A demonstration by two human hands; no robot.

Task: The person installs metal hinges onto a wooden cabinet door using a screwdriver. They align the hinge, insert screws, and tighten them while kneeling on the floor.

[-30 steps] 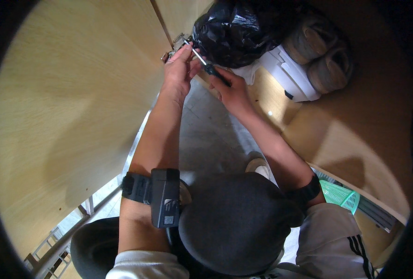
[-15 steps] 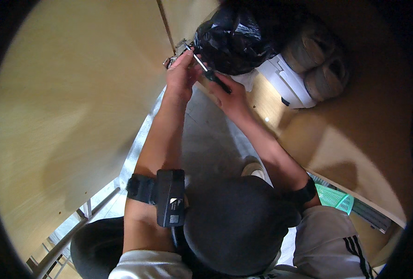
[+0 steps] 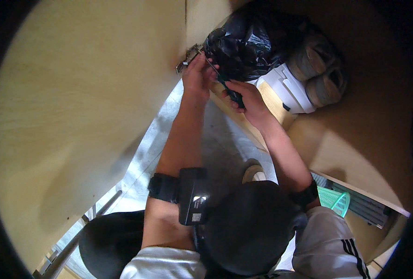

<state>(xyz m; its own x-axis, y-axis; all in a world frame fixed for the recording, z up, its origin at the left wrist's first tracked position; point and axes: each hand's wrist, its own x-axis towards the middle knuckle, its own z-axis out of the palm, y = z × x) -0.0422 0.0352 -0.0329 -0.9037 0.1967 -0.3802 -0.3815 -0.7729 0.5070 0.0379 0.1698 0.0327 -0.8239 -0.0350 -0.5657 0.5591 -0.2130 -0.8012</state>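
Observation:
A metal cabinet hinge (image 3: 192,56) joins the large wooden door on the left to the cabinet's side panel. At this hinge my left hand (image 3: 198,78) is closed, thumb and fingers gathered about its metal arm; the exact contact is partly hidden. My right hand (image 3: 253,103) grips the dark green-black handle of a screwdriver (image 3: 235,96). The screwdriver's thin shaft slants up and left, past my left fingers to the hinge. Its tip is too small to make out. Close by my fingers bulges a black plastic bag (image 3: 248,44).
Inside the cabinet, a pair of shoes (image 3: 320,69) rests on a white box (image 3: 288,88). The wooden door (image 3: 85,116) fills the left side. Lower right are a green plastic basket (image 3: 334,200) and the shelf edge (image 3: 355,183). Metal bars (image 3: 67,249) stand lower left.
The view has shifted, so the hinge and both hands appear further right and slightly lower. My right hand still holds the screwdriver, its fingers now set differently round the handle. My left hand stays at the hinge.

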